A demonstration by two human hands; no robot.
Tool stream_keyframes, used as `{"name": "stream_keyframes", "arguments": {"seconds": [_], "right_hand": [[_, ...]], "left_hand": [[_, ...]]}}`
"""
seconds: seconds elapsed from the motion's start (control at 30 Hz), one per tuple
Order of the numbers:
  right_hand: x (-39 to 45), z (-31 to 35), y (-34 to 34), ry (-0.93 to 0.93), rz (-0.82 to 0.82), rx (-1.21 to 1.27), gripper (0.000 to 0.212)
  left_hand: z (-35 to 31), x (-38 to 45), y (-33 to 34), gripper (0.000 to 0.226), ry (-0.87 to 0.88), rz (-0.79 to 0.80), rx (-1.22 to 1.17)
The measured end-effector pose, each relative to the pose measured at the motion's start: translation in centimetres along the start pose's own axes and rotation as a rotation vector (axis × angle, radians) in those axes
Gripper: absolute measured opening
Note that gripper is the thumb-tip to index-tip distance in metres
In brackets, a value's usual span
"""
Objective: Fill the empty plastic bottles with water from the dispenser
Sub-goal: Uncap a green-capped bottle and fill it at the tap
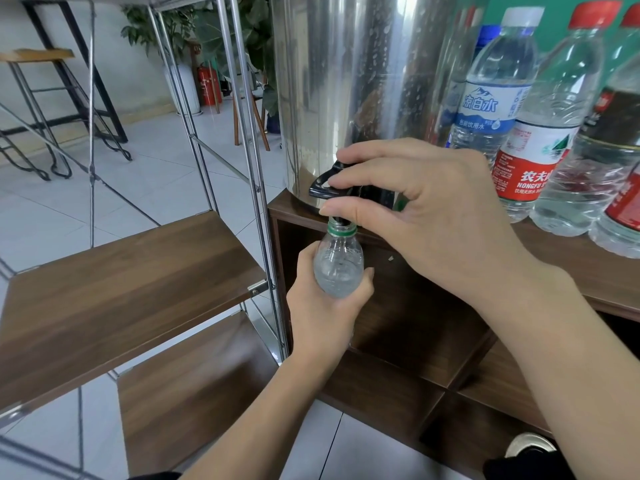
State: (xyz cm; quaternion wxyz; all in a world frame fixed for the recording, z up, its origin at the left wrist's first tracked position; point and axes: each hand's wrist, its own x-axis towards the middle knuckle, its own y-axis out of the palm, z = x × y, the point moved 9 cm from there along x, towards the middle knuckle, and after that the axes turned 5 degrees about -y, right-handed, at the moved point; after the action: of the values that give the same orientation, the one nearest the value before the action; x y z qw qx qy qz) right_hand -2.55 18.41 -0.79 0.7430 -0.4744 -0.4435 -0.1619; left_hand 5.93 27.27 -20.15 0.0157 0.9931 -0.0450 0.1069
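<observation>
- At the centre of the frame, the left hand (320,306) wraps its fingers round a small clear plastic bottle with a green neck ring (338,265), holding it upright with its open mouth right under the spout.
- Just above it, the right hand (415,209) curls over the black plastic tap lever (323,187) of the tall stainless-steel water dispenser (346,81); the forefinger lies on top of the lever and the thumb sits below, close to the bottle's mouth.
- Water is visible inside the bottle's shoulder; how full it is below the gripping fingers cannot be told.
- The dispenser stands on the top of a dark wood-grain cabinet (571,268) with open compartments beneath.
- Upper right of the frame, capped bottles stand on the same top beside the dispenser: a white-capped clear bottle with a blue label (491,98), a red-capped clear bottle with a red and white label (540,147), and a further clear bottle with a dark label (609,133) at the right edge.
- Left of the cabinet, a metal-framed rack with brown wooden shelves (121,296) stands on pale floor tiles (156,161).
- Upper left background: a potted green plant (162,32) and a red fire extinguisher (207,84).
</observation>
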Motion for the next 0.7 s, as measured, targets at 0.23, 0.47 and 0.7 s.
{"name": "stream_keyframes", "arguments": {"seconds": [0.23,0.47,0.7], "right_hand": [[-0.09,0.02,-0.24,-0.005,-0.04,0.013,0.025],[-0.1,0.02,-0.34,-0.01,-0.039,0.008,0.025],[-0.11,0.23,-0.41,-0.025,-0.035,-0.005,0.025]], "left_hand": [[-0.14,0.0,-0.03,0.061,0.003,0.01,-0.01],[-0.36,0.0,-0.06,0.06,0.019,-0.006,0.004],[-0.35,0.01,-0.08,0.06,0.02,-0.009,0.005]]}}
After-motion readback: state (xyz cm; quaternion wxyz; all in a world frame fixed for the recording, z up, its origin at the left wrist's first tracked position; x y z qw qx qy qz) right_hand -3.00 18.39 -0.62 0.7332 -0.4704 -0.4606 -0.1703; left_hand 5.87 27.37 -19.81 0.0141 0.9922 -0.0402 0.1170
